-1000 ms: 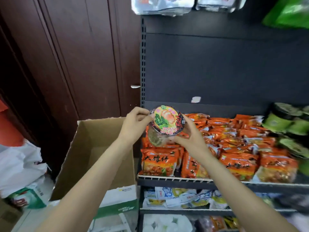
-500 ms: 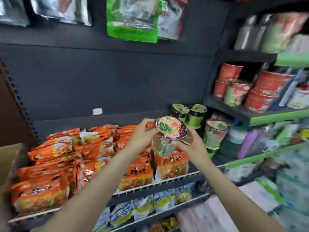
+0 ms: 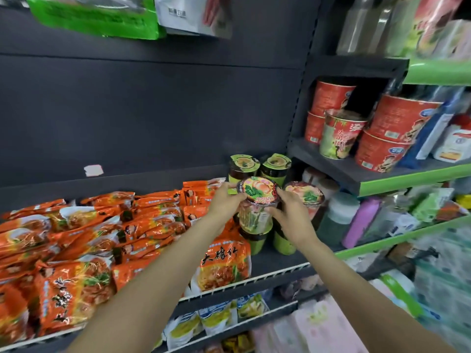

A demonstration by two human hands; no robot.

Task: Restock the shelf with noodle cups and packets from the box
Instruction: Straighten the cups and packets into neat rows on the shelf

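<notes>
I hold a clear noodle cup (image 3: 256, 214) with a colourful lid between both hands, over the right end of the dark shelf (image 3: 275, 261). My left hand (image 3: 224, 202) grips its rim from the left; my right hand (image 3: 290, 215) grips its side from the right. The cup sits just above a green-and-black cup (image 3: 253, 240). Two more green cups (image 3: 244, 166) stand behind, and a pink-lidded cup (image 3: 305, 197) stands to the right. Orange noodle packets (image 3: 102, 233) fill the shelf's left part. The box is out of view.
Red noodle bowls (image 3: 392, 123) and a green-red cup (image 3: 336, 136) stand on a higher shelf at the right. Bottles (image 3: 362, 220) crowd the lower right shelf. Bags (image 3: 102, 16) hang overhead. Packets (image 3: 216, 319) lie on the shelf below.
The view swung right, away from the cardboard box, toward the cup end of the shelf. Both hands carried the cup rightward and lowered it over the green cups.
</notes>
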